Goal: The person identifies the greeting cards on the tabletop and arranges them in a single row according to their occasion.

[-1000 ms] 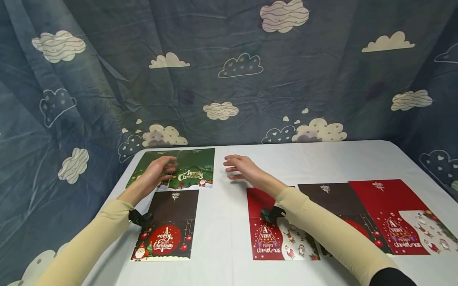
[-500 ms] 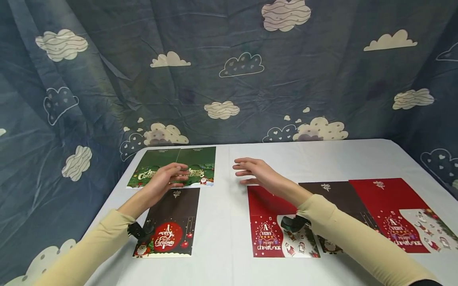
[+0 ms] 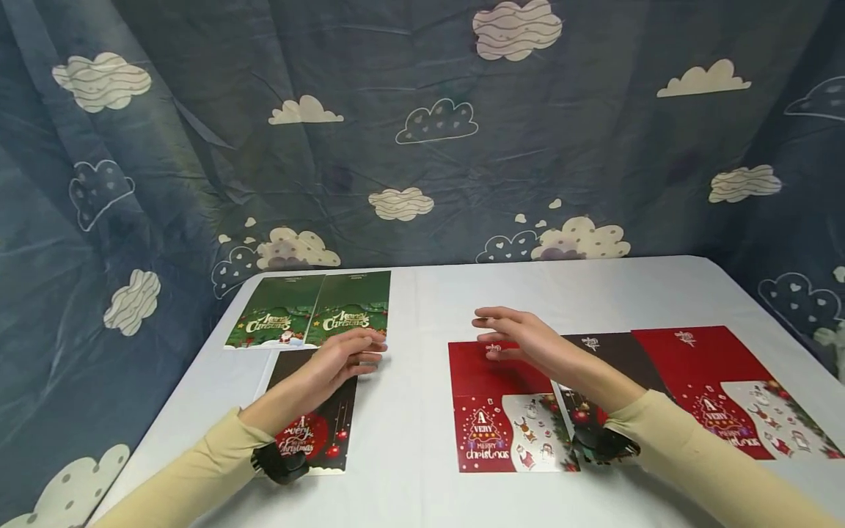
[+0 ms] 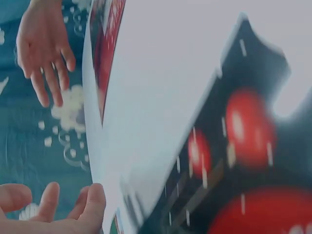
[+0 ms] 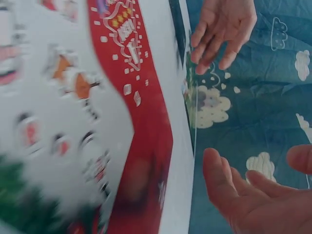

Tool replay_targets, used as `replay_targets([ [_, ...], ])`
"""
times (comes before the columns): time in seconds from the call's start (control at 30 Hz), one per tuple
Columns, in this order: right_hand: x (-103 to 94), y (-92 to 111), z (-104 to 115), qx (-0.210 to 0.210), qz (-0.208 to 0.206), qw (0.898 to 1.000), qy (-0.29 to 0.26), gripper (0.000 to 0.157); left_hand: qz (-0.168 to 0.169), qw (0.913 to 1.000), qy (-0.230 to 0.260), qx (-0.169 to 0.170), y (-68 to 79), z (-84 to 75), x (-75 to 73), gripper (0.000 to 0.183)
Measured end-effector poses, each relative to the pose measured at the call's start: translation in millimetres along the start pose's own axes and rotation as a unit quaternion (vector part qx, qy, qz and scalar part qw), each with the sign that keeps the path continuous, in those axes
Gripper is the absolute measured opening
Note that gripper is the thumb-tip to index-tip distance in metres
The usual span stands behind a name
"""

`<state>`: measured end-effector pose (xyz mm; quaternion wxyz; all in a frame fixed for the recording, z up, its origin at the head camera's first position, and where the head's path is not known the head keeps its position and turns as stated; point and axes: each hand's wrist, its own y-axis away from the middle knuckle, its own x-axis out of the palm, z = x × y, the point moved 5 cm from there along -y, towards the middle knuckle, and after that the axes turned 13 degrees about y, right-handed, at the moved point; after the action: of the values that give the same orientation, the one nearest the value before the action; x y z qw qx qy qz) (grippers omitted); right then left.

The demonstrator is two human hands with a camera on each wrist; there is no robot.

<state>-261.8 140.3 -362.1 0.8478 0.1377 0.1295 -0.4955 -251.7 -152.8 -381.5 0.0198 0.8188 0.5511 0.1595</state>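
Observation:
My left hand (image 3: 333, 370) hovers with relaxed fingers above a dark Christmas card (image 3: 337, 418), hiding part of it. Over the upper edge of a red Christmas card (image 3: 482, 433), my right hand (image 3: 531, 345) is held up, fingers loosely extended. Neither hand holds anything. The right forearm partly covers a second dark card (image 3: 617, 356). Bare fingers (image 4: 90, 204) show in the left wrist view, above the dark card's red ornament print (image 4: 248, 122). In the right wrist view, the fingers (image 5: 219, 180) are beside the red card's white panel (image 5: 58, 117).
Two green Merry Christmas cards (image 3: 353, 293) lie side by side at the back left of the white table (image 3: 409, 425). Another red card (image 3: 689, 359) lies at the far right, beside the dark one. A blue cloud-print cloth (image 3: 436, 191) hangs behind the table.
Both hands have moved to the right and nearer. The left hand has gone from the green cards to above the dark card; the right now overlaps the red card's top. The cards stay in place.

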Motion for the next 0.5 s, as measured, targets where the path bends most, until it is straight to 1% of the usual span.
replay_targets([
  [0.17,-7.1,23,-9,0.008,-0.001,1.0,0.022,0.053,0.011,0.9993,0.031,-0.018,1.4,14.1,23.4,0.043],
  [0.37,-13.8,52,-23,0.038,-0.016,0.999,0.029,0.057,0.006,0.9957,0.089,-0.027,4.6,35.0,49.2,0.037],
  [0.5,-19.3,67,-29,0.057,-0.029,0.997,0.04,0.06,0.017,0.9923,0.116,-0.039,7.5,44.9,65.3,0.043],
])
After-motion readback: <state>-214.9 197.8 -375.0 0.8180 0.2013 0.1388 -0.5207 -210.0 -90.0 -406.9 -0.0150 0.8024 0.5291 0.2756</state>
